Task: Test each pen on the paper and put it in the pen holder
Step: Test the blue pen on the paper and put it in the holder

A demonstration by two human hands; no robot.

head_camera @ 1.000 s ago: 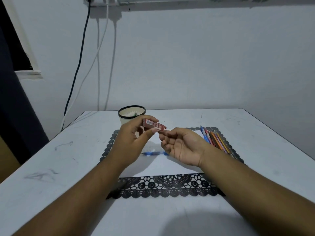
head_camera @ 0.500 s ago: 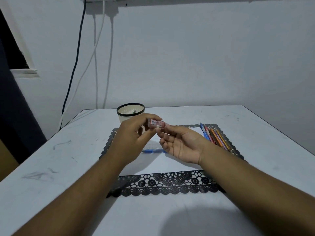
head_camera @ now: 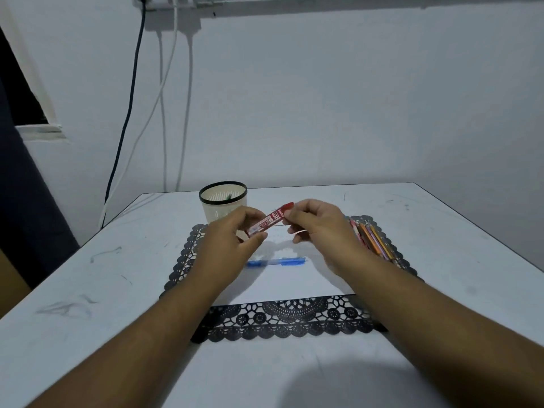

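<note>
A small red lead case (head_camera: 269, 219) marked 2B is held above the white paper (head_camera: 288, 278). My left hand (head_camera: 232, 240) pinches its lower end and my right hand (head_camera: 318, 228) pinches its red cap end. A blue pen (head_camera: 276, 262) lies flat on the paper below my hands. Several coloured pens (head_camera: 372, 240) lie in a row on the right of the black lace mat (head_camera: 282, 319), partly hidden by my right wrist. The white pen holder (head_camera: 222, 204) with a black rim stands behind my left hand, with one item inside.
The white table (head_camera: 88, 290) has scuff marks on its left side. Cables (head_camera: 129, 113) hang down the wall behind the table's far left corner. A dark curtain (head_camera: 23, 187) is at the far left.
My right hand turned from palm-up to gripping the case's cap end. The case tilted up on its right side. The camera view shifted slightly.
</note>
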